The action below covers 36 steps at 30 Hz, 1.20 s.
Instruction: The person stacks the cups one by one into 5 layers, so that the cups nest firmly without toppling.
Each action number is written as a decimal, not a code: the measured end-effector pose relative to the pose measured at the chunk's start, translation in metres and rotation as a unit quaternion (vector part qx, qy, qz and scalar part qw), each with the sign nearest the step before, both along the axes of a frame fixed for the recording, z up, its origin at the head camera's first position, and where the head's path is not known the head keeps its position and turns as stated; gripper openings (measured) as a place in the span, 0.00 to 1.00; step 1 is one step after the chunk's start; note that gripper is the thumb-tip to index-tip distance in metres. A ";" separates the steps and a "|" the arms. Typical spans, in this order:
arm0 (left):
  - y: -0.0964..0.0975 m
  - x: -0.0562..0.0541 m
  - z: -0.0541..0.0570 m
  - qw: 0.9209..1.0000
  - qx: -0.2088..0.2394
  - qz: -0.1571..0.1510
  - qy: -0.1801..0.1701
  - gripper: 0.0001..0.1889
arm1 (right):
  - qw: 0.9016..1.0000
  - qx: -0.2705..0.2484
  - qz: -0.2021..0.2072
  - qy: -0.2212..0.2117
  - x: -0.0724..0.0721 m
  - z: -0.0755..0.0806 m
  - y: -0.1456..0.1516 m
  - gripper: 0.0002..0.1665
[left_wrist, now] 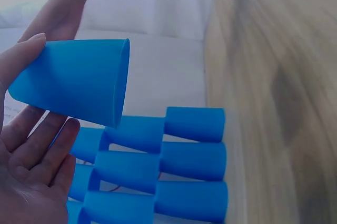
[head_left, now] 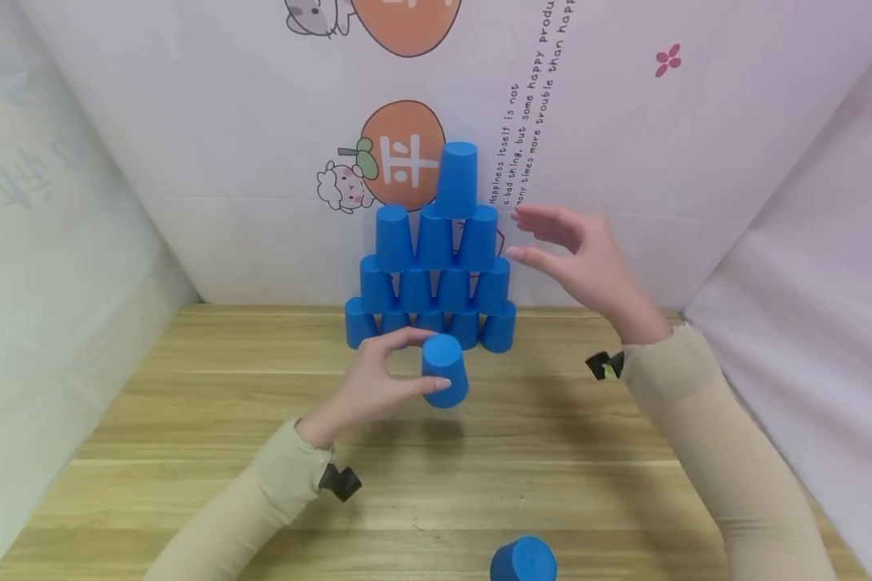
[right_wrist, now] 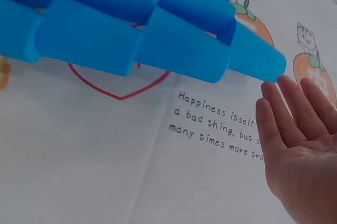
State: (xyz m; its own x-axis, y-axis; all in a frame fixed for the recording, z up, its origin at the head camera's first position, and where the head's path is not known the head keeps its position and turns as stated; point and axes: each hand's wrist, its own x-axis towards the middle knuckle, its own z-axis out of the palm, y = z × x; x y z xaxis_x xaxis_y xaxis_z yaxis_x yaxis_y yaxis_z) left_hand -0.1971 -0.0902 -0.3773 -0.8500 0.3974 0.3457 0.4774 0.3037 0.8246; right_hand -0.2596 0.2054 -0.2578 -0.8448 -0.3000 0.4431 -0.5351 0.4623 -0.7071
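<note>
My left hand (head_left: 374,375) grips a blue cup (head_left: 445,375) between thumb and fingers, its closed end up, in front of the stack. In the left wrist view the held cup (left_wrist: 73,79) shows its rim facing the table. Blue cups (head_left: 414,286) stand upside down in a stepped pyramid, with several in each of the two lowest rows and three above. One top cup (head_left: 457,180) sits over the middle and right cups of that three-cup row. My right hand (head_left: 584,254) is raised beside the pyramid's upper right, fingers extended and holding nothing.
Another blue cup (head_left: 525,558) is on the wooden table (head_left: 262,387) near the front edge of the head view. Behind the pyramid rises a printed white cloth (head_left: 262,145). Pale cloth walls (head_left: 807,242) bound both sides.
</note>
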 end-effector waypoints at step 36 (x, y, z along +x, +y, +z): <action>-0.022 -0.075 0.132 0.975 0.085 0.144 0.148 0.33 | 0.868 0.002 0.368 -0.333 0.150 -0.156 0.043 0.41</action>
State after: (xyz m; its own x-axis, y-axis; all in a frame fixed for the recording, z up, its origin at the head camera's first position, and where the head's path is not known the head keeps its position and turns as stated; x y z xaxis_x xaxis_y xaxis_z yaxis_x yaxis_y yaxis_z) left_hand -0.2723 -0.1117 -0.2449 -0.7703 0.0735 0.6335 0.6180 0.3311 0.7131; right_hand -0.1096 0.2487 -0.4142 -0.4922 -0.8674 -0.0726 -0.1587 0.1715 -0.9723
